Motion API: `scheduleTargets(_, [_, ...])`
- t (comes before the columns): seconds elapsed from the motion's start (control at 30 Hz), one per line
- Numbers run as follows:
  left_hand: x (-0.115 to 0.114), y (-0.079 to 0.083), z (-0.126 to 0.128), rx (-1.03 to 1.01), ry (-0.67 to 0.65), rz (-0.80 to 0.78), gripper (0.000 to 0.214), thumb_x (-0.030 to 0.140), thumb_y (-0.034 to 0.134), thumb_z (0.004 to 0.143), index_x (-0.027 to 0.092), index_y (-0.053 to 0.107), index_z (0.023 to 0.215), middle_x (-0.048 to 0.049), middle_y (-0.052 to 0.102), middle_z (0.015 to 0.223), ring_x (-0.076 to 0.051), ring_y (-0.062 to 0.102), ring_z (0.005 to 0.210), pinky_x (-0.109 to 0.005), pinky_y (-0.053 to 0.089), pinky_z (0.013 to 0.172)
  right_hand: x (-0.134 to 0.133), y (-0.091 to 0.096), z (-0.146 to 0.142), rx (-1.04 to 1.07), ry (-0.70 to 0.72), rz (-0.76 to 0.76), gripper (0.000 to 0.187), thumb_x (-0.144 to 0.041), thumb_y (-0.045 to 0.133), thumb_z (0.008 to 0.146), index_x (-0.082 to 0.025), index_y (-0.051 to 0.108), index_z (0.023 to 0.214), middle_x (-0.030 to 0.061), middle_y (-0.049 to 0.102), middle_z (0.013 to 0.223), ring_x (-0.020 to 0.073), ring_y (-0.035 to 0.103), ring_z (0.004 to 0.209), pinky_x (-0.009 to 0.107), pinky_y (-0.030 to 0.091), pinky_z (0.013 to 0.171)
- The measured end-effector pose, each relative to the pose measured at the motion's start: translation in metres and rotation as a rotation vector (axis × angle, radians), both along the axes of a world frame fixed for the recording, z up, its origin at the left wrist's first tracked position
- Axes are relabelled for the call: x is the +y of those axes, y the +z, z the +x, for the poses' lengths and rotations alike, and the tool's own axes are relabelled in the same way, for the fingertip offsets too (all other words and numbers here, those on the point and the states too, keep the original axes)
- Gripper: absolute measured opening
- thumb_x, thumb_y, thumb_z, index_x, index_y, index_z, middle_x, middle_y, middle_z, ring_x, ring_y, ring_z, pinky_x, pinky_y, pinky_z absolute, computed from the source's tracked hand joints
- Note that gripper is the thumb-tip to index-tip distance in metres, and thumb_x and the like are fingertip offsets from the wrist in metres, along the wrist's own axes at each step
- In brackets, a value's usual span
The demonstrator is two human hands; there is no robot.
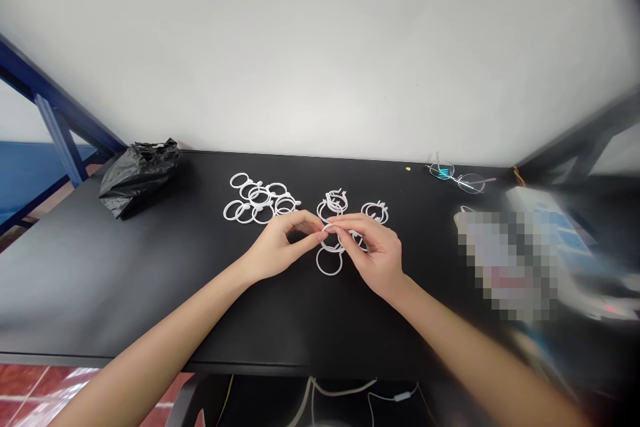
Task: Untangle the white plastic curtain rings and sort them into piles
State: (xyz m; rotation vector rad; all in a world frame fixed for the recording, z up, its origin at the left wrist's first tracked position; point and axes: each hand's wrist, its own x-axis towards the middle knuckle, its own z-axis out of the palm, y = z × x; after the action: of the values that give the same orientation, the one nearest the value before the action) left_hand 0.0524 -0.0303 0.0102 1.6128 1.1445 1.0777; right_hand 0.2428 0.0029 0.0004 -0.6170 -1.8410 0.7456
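My left hand (pixel 286 248) and my right hand (pixel 376 252) meet over the middle of the black table. Each is closed in a pinch on a thin white ring (pixel 324 241) with a small knob, like a curtain ring. Fingers hide part of it. Just below lies another loose white ring (pixel 329 274), which looks flat on the table. Behind the fingertips sits a small group of white rings (pixel 338 205). More white rings (pixel 376 213) lie beyond my right hand, some partly covered by it. To the left of centre, several white rings (pixel 260 197) are spread in an overlapping cluster.
A crumpled black plastic bag (pixel 140 173) rests at the table's back left. Eyeglasses (pixel 470 182) lie at the back right. A blurred-out flat object (pixel 505 267) and a white device (pixel 560 233) occupy the right side. Cables (pixel 345 392) hang below the table's front edge (pixel 260 368).
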Motion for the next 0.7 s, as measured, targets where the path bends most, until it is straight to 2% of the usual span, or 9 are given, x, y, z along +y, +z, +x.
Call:
scheduleTargets(0.13, [0.002, 0.001, -0.002, -0.174, -0.031, -0.153, 0.018, 0.033, 0.067, 0.087, 0.015, 0.065, 0.085, -0.0023, 0.066, 0.079, -0.013, 0.063, 0.073, -0.027, 0.054, 0.071, 0.0, 0.001, 0.0, 0.025, 0.001, -0.007, 0.022, -0.01, 0.064, 0.086, -0.025, 0.07, 0.101, 0.0045, 0.076, 0.098, 0.021, 0.072, 0.094, 0.04, 0.061, 0.084])
scheduleTargets(0.27, [0.004, 0.002, -0.005, -0.28, 0.026, -0.223, 0.019, 0.034, 0.068, 0.087, 0.015, 0.064, 0.084, -0.0008, 0.063, 0.077, -0.012, 0.062, 0.074, -0.027, 0.054, 0.077, 0.0, -0.002, 0.0, 0.022, -0.026, -0.013, 0.026, -0.014, 0.069, 0.083, -0.025, 0.069, 0.106, 0.0059, 0.073, 0.107, 0.0215, 0.072, 0.094, 0.04, 0.062, 0.084])
scheduleTargets(0.37, [0.005, 0.0, -0.008, -0.338, 0.07, -0.251, 0.019, 0.035, 0.066, 0.088, 0.016, 0.064, 0.086, -0.0004, 0.061, 0.078, -0.012, 0.062, 0.076, -0.03, 0.055, 0.083, 0.0, -0.004, 0.0, 0.022, -0.046, -0.032, 0.026, -0.015, 0.068, 0.084, -0.025, 0.069, 0.108, 0.0062, 0.073, 0.109, 0.0199, 0.072, 0.089, 0.038, 0.064, 0.079])
scheduleTargets(0.57, [0.006, -0.002, -0.011, -0.382, 0.084, -0.281, 0.019, 0.036, 0.067, 0.087, 0.018, 0.063, 0.086, 0.0004, 0.06, 0.078, -0.012, 0.062, 0.074, -0.034, 0.058, 0.085, 0.0, -0.004, -0.001, 0.027, -0.103, 0.002, 0.021, -0.013, 0.066, 0.086, -0.025, 0.071, 0.103, 0.0037, 0.076, 0.097, 0.0174, 0.073, 0.078, 0.034, 0.063, 0.073])
scheduleTargets(0.7, [0.003, 0.002, -0.007, -0.295, 0.068, -0.198, 0.025, 0.039, 0.06, 0.091, 0.018, 0.062, 0.105, -0.0015, 0.061, 0.08, -0.015, 0.063, 0.078, -0.036, 0.059, 0.082, 0.0, -0.001, 0.0, -0.007, -0.11, 0.02, 0.017, -0.015, 0.066, 0.087, -0.026, 0.074, 0.096, 0.0026, 0.078, 0.09, 0.0187, 0.074, 0.075, 0.033, 0.063, 0.068])
